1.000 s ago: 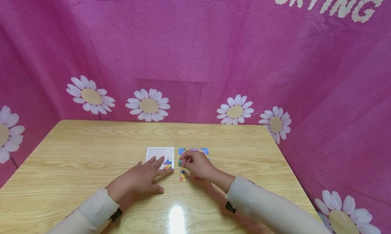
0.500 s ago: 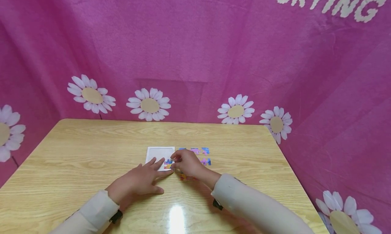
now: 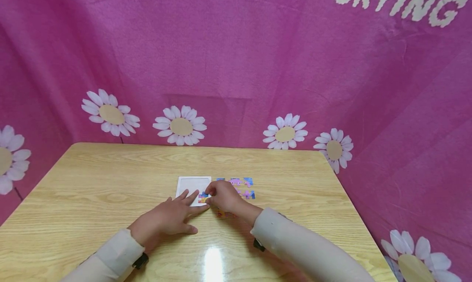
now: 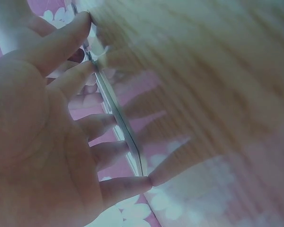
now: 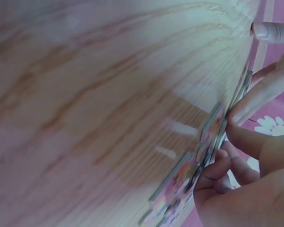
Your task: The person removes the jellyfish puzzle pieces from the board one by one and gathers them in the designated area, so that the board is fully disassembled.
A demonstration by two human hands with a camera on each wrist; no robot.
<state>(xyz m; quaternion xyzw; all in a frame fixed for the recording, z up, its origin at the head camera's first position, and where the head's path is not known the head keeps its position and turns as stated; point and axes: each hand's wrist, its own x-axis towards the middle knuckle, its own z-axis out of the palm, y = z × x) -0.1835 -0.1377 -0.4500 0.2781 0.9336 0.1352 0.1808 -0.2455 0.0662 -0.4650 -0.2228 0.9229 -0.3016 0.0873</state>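
Note:
A white puzzle tray (image 3: pixel 195 178) lies on the table, with colourful joined jigsaw puzzle pieces (image 3: pixel 202 198) in its lower right corner. My left hand (image 3: pixel 171 217) rests with spread fingers on the tray's near side; in the left wrist view those straight fingertips (image 4: pixel 144 182) touch down along the tray's edge. At the tray's right edge, my right hand (image 3: pixel 225 197) pinches a puzzle piece between thumb and index finger, next to the pieces in the corner. That piece is mostly hidden by the fingers.
Loose pink and blue puzzle pieces (image 3: pixel 248 181) lie in rows right of the tray, partly covered by the right hand. The wooden table (image 3: pixel 110 171) reaches back to a pink curtain (image 3: pixel 228 69) with daisies. Light glares off the tabletop near the front.
My right hand has moved left from over the loose pieces to the tray's right edge, then stayed nearly there. The left hand has kept its place.

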